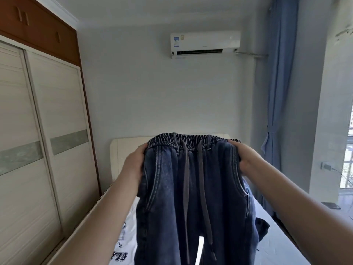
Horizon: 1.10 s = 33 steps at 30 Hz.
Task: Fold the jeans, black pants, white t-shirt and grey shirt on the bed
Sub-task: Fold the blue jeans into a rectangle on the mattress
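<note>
Dark blue jeans (168, 197) with an elastic waistband and grey drawstrings hang in front of me above the bed (277, 232). My left hand (134, 165) grips the waist's left side and my right hand (246, 159) grips its right side. Both legs dangle down past the frame's bottom. A white t-shirt (124, 245) with dark lettering lies on the bed at lower left, partly hidden by the jeans. A dark garment (262, 228) peeks out on the right behind the jeans. I cannot see the grey shirt.
A sliding-door wardrobe (38, 140) stands close along the bed's left side. The cream headboard (126, 150) meets the far wall under an air conditioner (205, 44). Blue curtains (278, 92) and a window are to the right.
</note>
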Each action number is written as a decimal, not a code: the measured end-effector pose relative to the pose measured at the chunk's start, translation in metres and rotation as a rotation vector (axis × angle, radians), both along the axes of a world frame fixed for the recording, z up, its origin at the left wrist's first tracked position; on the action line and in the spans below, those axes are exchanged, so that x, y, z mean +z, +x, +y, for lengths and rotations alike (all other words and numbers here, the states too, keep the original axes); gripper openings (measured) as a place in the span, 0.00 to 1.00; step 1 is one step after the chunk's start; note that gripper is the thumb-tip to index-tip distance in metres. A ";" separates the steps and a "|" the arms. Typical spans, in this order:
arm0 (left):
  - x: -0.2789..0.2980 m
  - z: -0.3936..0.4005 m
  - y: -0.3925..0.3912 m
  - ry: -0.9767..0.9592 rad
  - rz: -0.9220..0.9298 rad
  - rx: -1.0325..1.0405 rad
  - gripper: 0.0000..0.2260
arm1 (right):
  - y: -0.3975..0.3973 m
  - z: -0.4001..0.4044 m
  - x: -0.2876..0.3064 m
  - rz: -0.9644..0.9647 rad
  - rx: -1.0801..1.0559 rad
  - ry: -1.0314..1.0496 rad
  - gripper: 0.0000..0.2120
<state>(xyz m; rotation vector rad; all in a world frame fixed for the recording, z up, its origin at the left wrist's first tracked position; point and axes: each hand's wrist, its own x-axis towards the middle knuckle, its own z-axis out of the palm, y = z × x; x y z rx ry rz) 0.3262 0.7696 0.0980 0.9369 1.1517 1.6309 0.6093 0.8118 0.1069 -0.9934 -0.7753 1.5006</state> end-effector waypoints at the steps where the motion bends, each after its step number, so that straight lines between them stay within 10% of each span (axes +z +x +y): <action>1: -0.002 -0.002 0.008 0.002 -0.042 0.012 0.13 | -0.005 -0.002 -0.003 0.028 -0.029 0.007 0.13; 5: 0.001 -0.005 0.038 0.160 0.099 0.155 0.16 | -0.023 -0.015 -0.009 0.097 -0.136 0.194 0.13; 16: 0.001 -0.022 0.067 0.482 0.819 0.323 0.13 | -0.062 -0.068 -0.014 -0.584 -0.301 0.647 0.20; 24: -0.003 -0.029 0.076 0.327 0.659 0.149 0.22 | -0.081 -0.076 -0.026 -0.021 0.358 0.556 0.26; 27: -0.005 -0.034 0.077 0.270 0.601 0.041 0.32 | -0.083 -0.083 -0.032 -0.059 0.371 0.562 0.24; 31: -0.011 -0.027 0.072 0.272 0.635 0.191 0.18 | -0.078 -0.079 -0.046 -0.469 0.183 0.621 0.22; 33: -0.012 -0.021 0.059 0.290 0.588 0.166 0.11 | -0.068 -0.076 -0.049 -0.328 0.274 0.619 0.19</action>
